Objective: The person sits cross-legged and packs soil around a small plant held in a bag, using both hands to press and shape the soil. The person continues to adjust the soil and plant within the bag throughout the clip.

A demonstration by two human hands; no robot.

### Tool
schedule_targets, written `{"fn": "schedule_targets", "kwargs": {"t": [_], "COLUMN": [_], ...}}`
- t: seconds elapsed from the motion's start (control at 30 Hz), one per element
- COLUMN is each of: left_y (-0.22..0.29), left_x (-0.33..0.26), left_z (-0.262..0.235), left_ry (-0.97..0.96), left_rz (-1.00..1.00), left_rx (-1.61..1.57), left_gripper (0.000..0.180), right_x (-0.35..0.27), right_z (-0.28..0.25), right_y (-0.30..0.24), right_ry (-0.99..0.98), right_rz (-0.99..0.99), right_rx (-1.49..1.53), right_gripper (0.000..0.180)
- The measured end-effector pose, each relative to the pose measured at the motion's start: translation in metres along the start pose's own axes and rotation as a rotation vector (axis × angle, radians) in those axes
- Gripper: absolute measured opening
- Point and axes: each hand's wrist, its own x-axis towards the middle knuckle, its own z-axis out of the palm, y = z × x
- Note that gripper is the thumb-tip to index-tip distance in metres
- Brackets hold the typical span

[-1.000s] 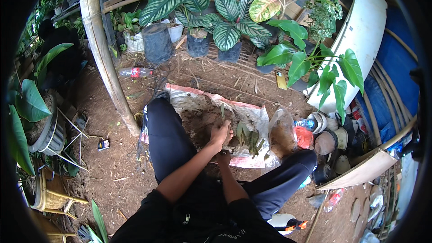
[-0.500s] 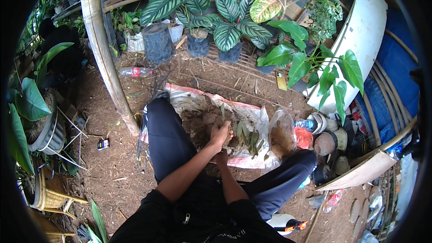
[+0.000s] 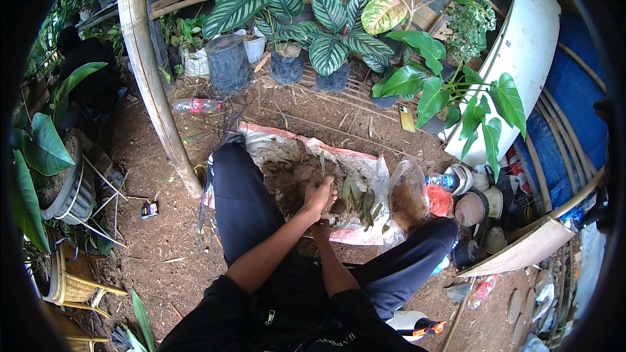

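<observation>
Over a spread sack sheet point(image 3: 362, 233) with white and pink edges, both my hands are close together. My left hand point(image 3: 317, 197) is closed around the base of a small leafy cutting point(image 3: 322, 161), whose narrow green leaf points up past the fingers. Just below it and partly covered by it is my right hand point(image 3: 321, 228); its fingers are hidden. Dark loose soil point(image 3: 280, 179) lies on the sheet beneath and left of the hands. Several limp green leaf cuttings point(image 3: 358, 201) rest on the sheet right of my left hand.
Beside the sheet stands a clear plastic bag point(image 3: 409, 199) of brown material. Stacked pots point(image 3: 469, 208) and a red bag point(image 3: 440, 201) are at right. Potted striped plants point(image 3: 329, 49) line the back. A bamboo pole point(image 3: 147, 58) rises at left; a phone point(image 3: 407, 117) lies on the ground.
</observation>
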Motion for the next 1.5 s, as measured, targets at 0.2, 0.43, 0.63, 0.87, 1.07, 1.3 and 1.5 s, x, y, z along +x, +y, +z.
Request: {"fn": "schedule_targets", "kwargs": {"t": [0.2, 0.43, 0.63, 0.87, 1.07, 1.3, 1.5], "left_y": [0.000, 0.000, 0.001, 0.000, -0.002, -0.003, -0.002], "left_x": [0.000, 0.000, 0.000, -0.001, 0.002, 0.001, -0.001], "left_z": [-0.001, -0.001, -0.001, 0.000, -0.001, 0.000, 0.000], "left_ry": [-0.012, -0.020, -0.020, -0.019, -0.017, -0.027, -0.041], "left_rz": [-0.003, -0.030, -0.047, -0.025, -0.025, -0.022, -0.038], "left_rx": [0.013, 0.017, 0.007, 0.038, 0.066, 0.065, 0.088], "left_gripper": [0.022, 0.022, 0.022, 0.022, 0.023, 0.024, 0.025], "right_x": [0.000, 0.004, 0.011, 0.018, 0.038, 0.048, 0.043], "right_z": [-0.002, 0.000, 0.007, 0.016, 0.038, 0.047, 0.042], "right_y": [-0.001, 0.005, 0.011, 0.021, 0.044, 0.055, 0.048], "right_ry": [0.000, -0.038, -0.044, 0.035, 0.052, 0.087, 0.082], "right_rz": [0.029, -0.046, -0.022, -0.112, -0.147, -0.117, -0.054], "right_rx": [-0.006, 0.035, 0.067, 0.052, 0.120, 0.015, 0.044], "right_gripper": [0.044, 0.053, 0.052, 0.041, 0.031, 0.027, 0.028]}}
